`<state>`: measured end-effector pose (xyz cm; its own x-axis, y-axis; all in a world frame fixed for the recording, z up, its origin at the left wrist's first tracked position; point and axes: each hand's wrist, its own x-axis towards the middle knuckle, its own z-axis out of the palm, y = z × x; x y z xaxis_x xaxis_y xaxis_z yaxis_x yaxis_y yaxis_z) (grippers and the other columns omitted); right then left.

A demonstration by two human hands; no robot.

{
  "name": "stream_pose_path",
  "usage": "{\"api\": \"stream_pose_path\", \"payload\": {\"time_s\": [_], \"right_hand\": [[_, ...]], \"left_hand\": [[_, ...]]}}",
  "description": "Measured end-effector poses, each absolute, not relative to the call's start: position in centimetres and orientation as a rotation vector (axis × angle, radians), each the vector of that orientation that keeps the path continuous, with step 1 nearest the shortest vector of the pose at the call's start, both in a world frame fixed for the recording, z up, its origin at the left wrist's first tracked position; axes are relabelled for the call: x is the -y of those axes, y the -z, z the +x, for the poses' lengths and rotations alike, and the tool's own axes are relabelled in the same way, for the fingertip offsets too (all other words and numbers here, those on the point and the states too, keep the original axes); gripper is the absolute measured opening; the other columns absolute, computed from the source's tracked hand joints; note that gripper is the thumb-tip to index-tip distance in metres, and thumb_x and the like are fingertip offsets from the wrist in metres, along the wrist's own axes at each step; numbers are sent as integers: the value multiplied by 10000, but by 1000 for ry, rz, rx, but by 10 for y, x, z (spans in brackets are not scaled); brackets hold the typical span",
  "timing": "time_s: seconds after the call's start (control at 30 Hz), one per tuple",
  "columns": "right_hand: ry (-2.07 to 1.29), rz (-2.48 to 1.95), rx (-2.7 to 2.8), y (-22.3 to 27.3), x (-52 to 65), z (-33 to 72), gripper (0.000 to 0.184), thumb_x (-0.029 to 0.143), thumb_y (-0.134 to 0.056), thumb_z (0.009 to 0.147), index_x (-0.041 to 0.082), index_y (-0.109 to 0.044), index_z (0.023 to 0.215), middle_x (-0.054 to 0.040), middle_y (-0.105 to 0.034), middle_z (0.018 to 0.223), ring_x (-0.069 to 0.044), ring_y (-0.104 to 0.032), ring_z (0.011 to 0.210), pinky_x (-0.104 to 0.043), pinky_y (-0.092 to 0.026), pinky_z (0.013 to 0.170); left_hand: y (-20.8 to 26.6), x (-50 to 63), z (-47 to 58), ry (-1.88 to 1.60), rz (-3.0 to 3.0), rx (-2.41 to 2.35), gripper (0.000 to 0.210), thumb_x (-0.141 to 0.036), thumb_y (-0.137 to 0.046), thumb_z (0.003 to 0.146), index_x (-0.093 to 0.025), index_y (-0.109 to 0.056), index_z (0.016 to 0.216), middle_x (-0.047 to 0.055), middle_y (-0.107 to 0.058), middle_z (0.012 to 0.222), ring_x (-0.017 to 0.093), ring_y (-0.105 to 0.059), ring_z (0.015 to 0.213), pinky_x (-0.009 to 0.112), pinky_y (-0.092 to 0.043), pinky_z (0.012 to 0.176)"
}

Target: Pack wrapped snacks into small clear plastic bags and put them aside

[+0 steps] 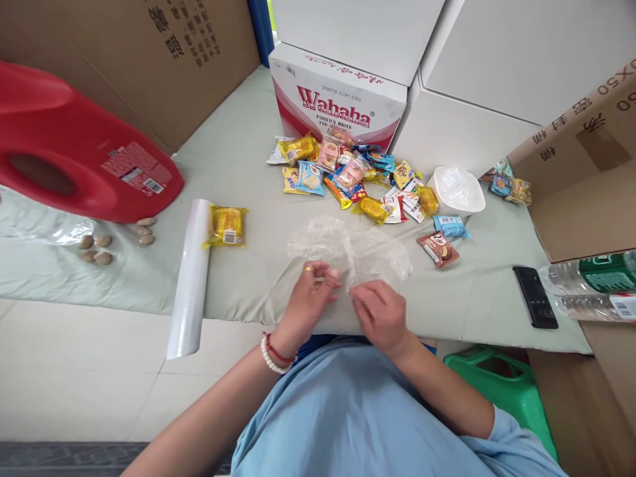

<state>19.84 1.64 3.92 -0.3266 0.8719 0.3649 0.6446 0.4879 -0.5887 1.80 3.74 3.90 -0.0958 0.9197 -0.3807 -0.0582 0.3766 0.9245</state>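
Observation:
A thin, crumpled clear plastic bag [370, 255] lies on the cloth-covered table [248, 278] right in front of me. My left hand [309, 299], with a ring and a beaded bracelet, has its fingers curled and pinches the near edge of the bag. Close beside it, my right hand [381, 315] is closed too, thumb and forefinger pressed on the bag's edge. Beyond the bag is a pile of wrapped snacks [350, 172]. A brown snack packet [438, 249] and a blue packet [451, 226] lie to its right.
A yellow packet [227, 226] touches a white roll [189, 278] that overhangs the table's front edge. Left stands a red jug [89, 146] near several brown nuts [103, 241]. A white bowl [457, 191], a phone [535, 297], bottles [609, 273] and a Wahaba carton [338, 99] surround the area.

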Motion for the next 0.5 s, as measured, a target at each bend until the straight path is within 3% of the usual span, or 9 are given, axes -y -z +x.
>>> {"api": "stream_pose_path", "payload": {"time_s": [0.07, 0.13, 0.23, 0.3, 0.37, 0.43, 0.5], "right_hand": [[-532, -1197, 2206, -30, -7, 182, 290, 250, -481, 1033, 274, -770, 1028, -94, -739, 923, -235, -669, 833, -370, -541, 735], [-675, -1152, 2259, -28, -4, 176, 259, 256, -504, 1023, 270, -761, 1051, -81, -739, 945, -224, -665, 831, -349, -535, 716], [-927, -1146, 2096, -42, -7, 185, 204, 314, -559, 1011, 268, -731, 1109, -50, -726, 977, -188, -652, 780, -309, -528, 669], [-867, -1288, 1886, -55, -17, 196, 208, 339, -548, 1019, 259, -715, 1113, -50, -705, 986, -181, -632, 760, -311, -526, 681], [-626, -1448, 1758, -63, -35, 205, 264, 366, -591, 985, 247, -689, 1199, -96, -682, 1128, -233, -642, 930, -372, -543, 820], [-453, -1526, 1773, -61, -60, 210, 532, 412, -720, 873, 223, -619, 1360, -157, -609, 1346, -325, -569, 1212, -481, -492, 1020], [-529, -1516, 1869, -51, -87, 209, 705, 428, -791, 780, 213, -583, 1419, -164, -601, 1394, -363, -497, 1326, -537, -421, 1119]], "left_hand": [[-35, -33, 36, -1024, 714, -1368, 604, -607, -740, 764, -227, -512, 1174, 79, -630, 1140, 217, -706, 922, 344, -585, 734], [-28, -34, 44, -1105, 690, -1412, 512, -493, -768, 753, -217, -533, 1115, 59, -641, 1083, 189, -693, 864, 331, -566, 755], [-19, -38, 41, -1145, 752, -1475, 230, -405, -623, 855, -221, -544, 970, 9, -644, 861, 179, -672, 753, 329, -540, 748], [-15, -40, 37, -1117, 864, -1565, 176, -397, -530, 911, -231, -551, 964, -1, -642, 784, 195, -661, 715, 337, -517, 725], [-13, -39, 36, -1102, 1033, -1685, 186, -395, -502, 932, -236, -570, 1002, 13, -673, 818, 207, -652, 725, 345, -490, 732], [-13, -38, 37, -1089, 1191, -1760, 208, -399, -487, 950, -234, -594, 1018, 29, -700, 866, 211, -648, 751, 346, -465, 751], [-13, -37, 37, -1059, 1290, -1755, 238, -434, -488, 963, -233, -615, 982, 16, -689, 815, 201, -625, 717, 331, -438, 719]]}}
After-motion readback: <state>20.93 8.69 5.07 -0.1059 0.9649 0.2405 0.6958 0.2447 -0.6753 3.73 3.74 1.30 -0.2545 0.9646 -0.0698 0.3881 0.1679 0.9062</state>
